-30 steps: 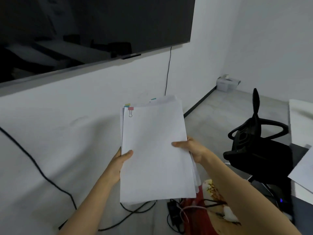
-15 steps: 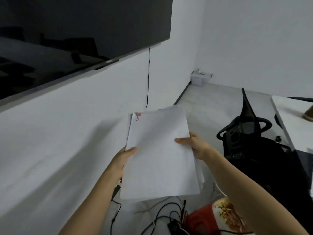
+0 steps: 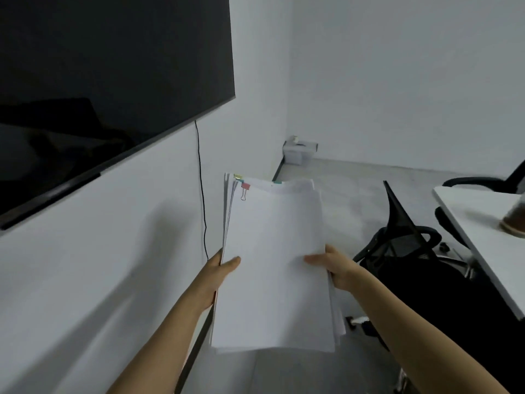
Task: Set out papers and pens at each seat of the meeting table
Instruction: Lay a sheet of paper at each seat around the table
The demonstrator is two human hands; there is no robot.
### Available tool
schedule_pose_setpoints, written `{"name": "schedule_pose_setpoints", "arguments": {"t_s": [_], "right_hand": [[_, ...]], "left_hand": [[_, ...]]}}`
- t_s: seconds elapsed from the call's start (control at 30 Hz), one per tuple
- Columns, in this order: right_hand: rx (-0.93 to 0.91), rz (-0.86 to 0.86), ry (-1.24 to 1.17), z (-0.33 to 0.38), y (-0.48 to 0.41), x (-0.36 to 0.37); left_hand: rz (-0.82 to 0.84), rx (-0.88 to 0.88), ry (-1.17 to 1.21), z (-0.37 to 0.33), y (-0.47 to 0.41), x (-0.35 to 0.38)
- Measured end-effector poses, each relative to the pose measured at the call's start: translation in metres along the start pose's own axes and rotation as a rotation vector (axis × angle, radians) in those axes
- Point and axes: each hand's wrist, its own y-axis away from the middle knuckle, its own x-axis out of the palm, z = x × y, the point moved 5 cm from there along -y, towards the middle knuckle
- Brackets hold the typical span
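A thick stack of white papers (image 3: 272, 251) is held out in front of me at waist height, with coloured binder clips (image 3: 245, 186) at its top left corner. My left hand (image 3: 218, 273) grips the stack's left edge, thumb on top. My right hand (image 3: 333, 265) grips the right edge, thumb lying across the top sheet. The white meeting table (image 3: 483, 245) shows at the right edge of the view. No pens are visible.
A large dark wall screen (image 3: 108, 89) hangs on the left wall with a black cable (image 3: 200, 177) below it. A black mesh office chair (image 3: 412, 257) stands beside the table. A brown cup (image 3: 514, 220) sits on the table. A white tissue box (image 3: 299, 150) lies in the corner.
My view has swung right and along the wall: the floor cables and red bag have left the frame, the table's corner and cup have come in. Both hands keep holding the stack.
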Motion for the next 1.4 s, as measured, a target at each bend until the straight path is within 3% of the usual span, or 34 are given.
{"name": "schedule_pose_setpoints", "arguments": {"t_s": [0.33, 0.7, 1.07, 1.4], "right_hand": [[-0.026, -0.144, -0.067, 0.048, -0.130, -0.074], [-0.106, -0.271, -0.209, 0.153, -0.290, -0.147], [-0.119, -0.488, -0.225, 0.192, -0.346, -0.287], [-0.215, -0.921, -0.279, 0.236, -0.353, -0.469]], "left_hand": [[0.134, -0.064, 0.030, -0.029, -0.176, 0.026], [0.349, -0.177, 0.112, -0.101, -0.423, 0.073], [0.603, -0.192, 0.161, -0.115, -0.572, 0.212], [0.811, -0.192, 0.103, -0.136, -0.690, 0.414]]}}
